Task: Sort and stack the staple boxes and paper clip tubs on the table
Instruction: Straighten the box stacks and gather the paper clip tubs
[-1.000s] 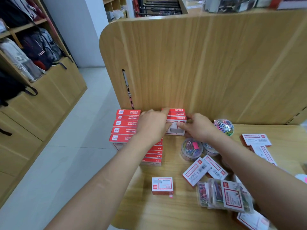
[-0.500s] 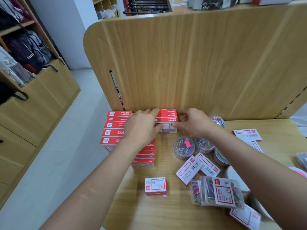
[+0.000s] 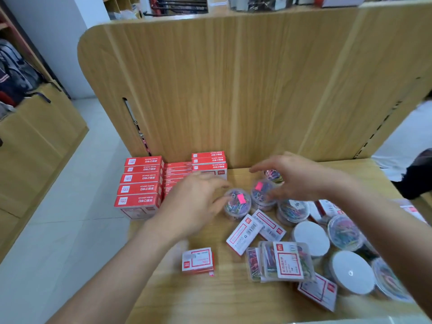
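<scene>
Hands have left the staple boxes (image 3: 209,164) and are now over the paper clip tubs (image 3: 237,203).
The left hand (image 3: 196,206) and right hand (image 3: 297,178) are spread, holding nothing; boxes stand stacked at the bench (image 3: 210,295) back, tubs probably next.

round clip tubs (image 3: 237,204): at least 8 | staple-box stacks (image 3: 140,178): 3

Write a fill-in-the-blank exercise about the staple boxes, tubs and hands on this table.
The stacked staple boxes are ____ and white. The clear tub nearest the left hand carries a ____ sticker. The right hand holds ____.
Missing words: red; pink; nothing.
</scene>
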